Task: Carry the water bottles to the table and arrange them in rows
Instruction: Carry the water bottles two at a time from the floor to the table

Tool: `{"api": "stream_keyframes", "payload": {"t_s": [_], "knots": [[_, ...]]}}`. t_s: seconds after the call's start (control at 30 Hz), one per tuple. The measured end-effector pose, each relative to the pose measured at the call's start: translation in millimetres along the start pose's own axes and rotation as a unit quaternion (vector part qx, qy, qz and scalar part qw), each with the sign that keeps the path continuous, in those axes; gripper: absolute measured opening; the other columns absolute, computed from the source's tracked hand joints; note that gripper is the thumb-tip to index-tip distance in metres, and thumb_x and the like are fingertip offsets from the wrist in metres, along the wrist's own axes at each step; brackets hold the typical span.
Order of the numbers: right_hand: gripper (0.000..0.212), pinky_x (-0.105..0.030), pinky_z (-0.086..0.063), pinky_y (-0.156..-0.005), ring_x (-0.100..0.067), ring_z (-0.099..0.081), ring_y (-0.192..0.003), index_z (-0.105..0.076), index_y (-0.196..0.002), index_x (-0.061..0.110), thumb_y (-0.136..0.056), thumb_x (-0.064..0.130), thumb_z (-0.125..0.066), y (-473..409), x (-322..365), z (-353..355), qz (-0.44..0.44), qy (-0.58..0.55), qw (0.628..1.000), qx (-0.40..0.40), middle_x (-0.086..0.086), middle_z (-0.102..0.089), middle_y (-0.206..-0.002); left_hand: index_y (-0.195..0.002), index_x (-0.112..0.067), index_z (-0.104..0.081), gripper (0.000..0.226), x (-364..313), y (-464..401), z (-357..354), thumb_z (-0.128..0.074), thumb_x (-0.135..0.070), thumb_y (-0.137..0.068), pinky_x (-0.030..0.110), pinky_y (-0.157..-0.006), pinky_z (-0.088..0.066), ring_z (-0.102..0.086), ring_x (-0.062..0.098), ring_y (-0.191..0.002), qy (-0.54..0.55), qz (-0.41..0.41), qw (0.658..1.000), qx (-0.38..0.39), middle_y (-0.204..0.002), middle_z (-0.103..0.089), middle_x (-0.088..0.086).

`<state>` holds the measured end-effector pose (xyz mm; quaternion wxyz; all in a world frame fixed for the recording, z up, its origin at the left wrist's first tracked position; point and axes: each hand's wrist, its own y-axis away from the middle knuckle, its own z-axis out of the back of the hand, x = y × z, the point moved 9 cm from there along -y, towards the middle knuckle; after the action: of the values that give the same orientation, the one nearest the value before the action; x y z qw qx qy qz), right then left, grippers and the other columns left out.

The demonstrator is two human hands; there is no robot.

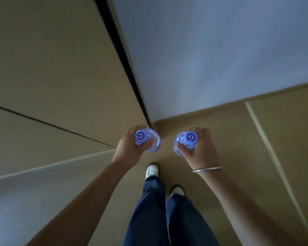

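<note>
Clear plastic and pale blue caps mark the two water bottles, seen from straight above, one in each hand. The left hand [130, 148] is curled round the neck and shoulder of the left bottle [146, 142], fingers wrapped on the far side and thumb on the near side, so the cap with its dark swirl mark shows between them. The right hand [198, 148] grips the right bottle [184, 142] the same way, fingers bent over its outer side and thumb pressed against the near side just under the cap. A thin metal bangle [207, 169] circles the right wrist.

Both bottles hang upright below the hands, at about the same height in the view, near each other but apart, with a gap of floor between them. Each bottle sits on the inner side of its hand, towards the body's midline.

Under the hands lies a tan floor [220, 121], crossed by pale lines to the right and lower left. Two white shoes [151, 170] and dark blue trousers [158, 213] stand on it, the left foot ahead of the right. A wall corner [150, 122] meets the floor just beyond the left bottle: a tan panel [52, 59] with a dark vertical edge to the left, a grey-white wall [220, 50] to the right. Open floor runs to the right along the base of the grey wall and back behind the feet. No table shows in the view.
</note>
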<state>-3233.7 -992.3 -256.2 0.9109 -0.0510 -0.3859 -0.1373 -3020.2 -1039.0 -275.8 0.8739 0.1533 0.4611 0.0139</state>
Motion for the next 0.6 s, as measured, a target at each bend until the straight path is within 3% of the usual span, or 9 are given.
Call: {"api": "stream_keyframes", "payload": {"t_s": [0.1,0.23,0.3,0.4,0.5,0.6], "knots": [[0.041,-0.022,-0.034,-0.06,-0.018,-0.05,-0.073,-0.06,-0.086,0.008,-0.065,0.044,-0.055,15,78,22,0.078,-0.02,0.997,0.012,0.002,-0.051,-0.079,-0.107,-0.028,-0.061,0.033,-24,41,56,-0.074,-0.026,-0.077,-0.002,-0.061,-0.038,-0.056,-0.009,-0.073,0.018,0.019,0.998,-0.059,-0.087,-0.063,-0.013],[0.028,-0.031,-0.043,-0.063,-0.034,-0.058,-0.073,-0.062,-0.087,0.006,-0.067,0.02,-0.075,30,171,22,0.16,-0.03,0.986,0.046,-0.008,-0.052,-0.084,-0.097,-0.032,-0.06,0.024,-41,95,126,-0.072,-0.026,-0.078,0.009,-0.064,-0.044,-0.06,0.003,-0.075,0.05,0.036,0.99,-0.128,-0.082,-0.065,-0.013],[0.032,-0.034,-0.045,-0.066,-0.034,-0.059,-0.082,-0.062,-0.095,0.009,-0.07,0.024,-0.075,43,211,8,0.194,-0.013,0.976,0.092,-0.009,-0.054,-0.092,-0.091,-0.032,-0.06,0.019,-42,123,162,-0.072,-0.026,-0.078,0.01,-0.064,-0.044,-0.06,0.005,-0.075,0.056,0.042,0.983,-0.172,-0.079,-0.065,-0.013],[0.037,-0.028,-0.036,-0.067,-0.028,-0.059,-0.09,-0.061,-0.101,0.016,-0.073,0.037,-0.071,68,265,-15,0.25,0.009,0.958,0.141,-0.005,-0.054,-0.1,-0.085,-0.03,-0.06,0.015,-34,167,214,-0.072,-0.025,-0.078,0.008,-0.061,-0.043,-0.06,0.007,-0.074,0.047,0.055,0.97,-0.234,-0.077,-0.065,-0.011],[0.037,-0.03,-0.043,-0.071,-0.026,-0.06,-0.09,-0.061,-0.099,0.02,-0.07,0.042,-0.07,101,316,-45,0.289,0.017,0.935,0.205,-0.003,-0.052,-0.097,-0.084,-0.029,-0.061,0.014,-17,217,262,-0.073,-0.026,-0.078,0.024,-0.071,-0.047,-0.063,0.013,-0.079,0.046,0.084,0.954,-0.286,-0.079,-0.067,-0.008],[0.034,-0.028,-0.041,-0.069,-0.025,-0.06,-0.089,-0.061,-0.097,0.022,-0.071,0.043,-0.069,138,358,-74,0.323,0.039,0.914,0.24,-0.002,-0.05,-0.095,-0.08,-0.026,-0.062,0.011,4,270,307,-0.072,-0.03,-0.077,0.031,-0.073,-0.05,-0.065,0.016,-0.078,0.019,0.109,0.937,-0.331,-0.077,-0.069,-0.004]]}}
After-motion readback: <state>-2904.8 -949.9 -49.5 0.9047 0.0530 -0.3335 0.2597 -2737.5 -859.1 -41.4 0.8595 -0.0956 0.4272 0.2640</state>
